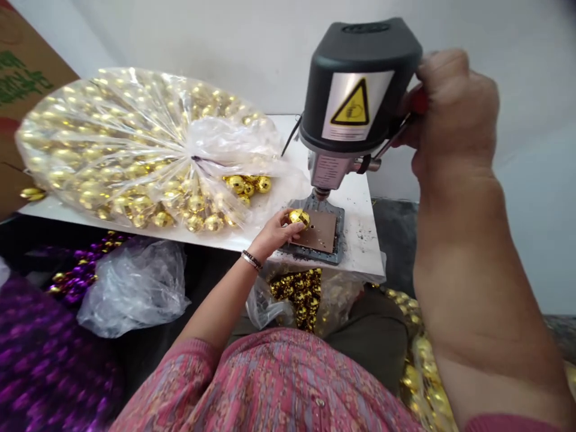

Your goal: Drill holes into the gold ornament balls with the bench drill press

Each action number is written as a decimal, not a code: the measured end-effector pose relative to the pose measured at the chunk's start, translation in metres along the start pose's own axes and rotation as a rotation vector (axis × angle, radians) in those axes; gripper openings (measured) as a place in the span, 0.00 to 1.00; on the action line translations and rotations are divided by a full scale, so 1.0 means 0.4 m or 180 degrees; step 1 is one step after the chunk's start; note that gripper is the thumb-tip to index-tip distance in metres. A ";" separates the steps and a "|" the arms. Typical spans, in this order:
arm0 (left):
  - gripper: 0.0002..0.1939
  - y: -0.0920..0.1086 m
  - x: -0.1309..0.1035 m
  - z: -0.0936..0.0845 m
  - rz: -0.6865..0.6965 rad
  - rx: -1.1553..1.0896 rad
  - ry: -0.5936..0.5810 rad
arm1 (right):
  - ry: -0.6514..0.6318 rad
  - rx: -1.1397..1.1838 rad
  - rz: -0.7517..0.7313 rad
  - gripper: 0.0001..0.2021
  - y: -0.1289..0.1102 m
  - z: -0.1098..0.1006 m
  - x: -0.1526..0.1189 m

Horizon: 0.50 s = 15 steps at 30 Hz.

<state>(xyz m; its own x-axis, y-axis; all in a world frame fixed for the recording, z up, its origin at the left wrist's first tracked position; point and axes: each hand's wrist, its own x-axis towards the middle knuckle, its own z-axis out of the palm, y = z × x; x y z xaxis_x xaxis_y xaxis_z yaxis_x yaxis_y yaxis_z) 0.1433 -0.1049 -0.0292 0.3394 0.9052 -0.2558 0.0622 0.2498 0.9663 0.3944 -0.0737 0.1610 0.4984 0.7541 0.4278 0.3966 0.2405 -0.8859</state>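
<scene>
My left hand (281, 228) pinches a shiny gold ball (299, 219) just over the left part of a brown board (321, 233). The board lies on the grey metal base (338, 243) of a drill press (360, 78), and a small dark hole shows in it beside the ball. The press's dark head and its chuck (321, 193) stand above the base, with a gap between chuck and ball. Raised at the right, my right hand (456, 102) is wrapped round the red-knobbed lever (418, 102) on the side of the press.
A large clear bag of gold balls (103, 150) covers the white table's (364, 210) left side, with loose gold balls (247, 186) at its opening. Dark shavings surround the base. Below are bags of gold pieces (299, 297), crumpled plastic (135, 288) and purple balls (45, 354). A cardboard box stands far left.
</scene>
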 end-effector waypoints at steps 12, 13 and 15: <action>0.25 0.025 0.048 0.051 0.0183 0.1247 0.0280 | 0.0028 0.0093 0.0435 0.17 -0.063 0.000 -0.044; 0.26 0.025 0.048 0.054 0.0260 0.1384 0.0273 | 0.0012 0.0105 0.0379 0.17 -0.058 -0.001 -0.042; 0.31 0.024 0.047 0.061 0.0425 0.1690 0.0246 | -0.0055 0.0142 0.0287 0.17 -0.051 -0.003 -0.040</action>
<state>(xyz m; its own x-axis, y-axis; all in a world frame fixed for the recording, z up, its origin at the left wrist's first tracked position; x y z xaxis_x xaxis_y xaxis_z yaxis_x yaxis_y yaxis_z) 0.1730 -0.0939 -0.0238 0.3082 0.9447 -0.1122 0.4949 -0.0585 0.8670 0.3793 -0.0912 0.1724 0.5170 0.7842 0.3431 0.3158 0.1978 -0.9280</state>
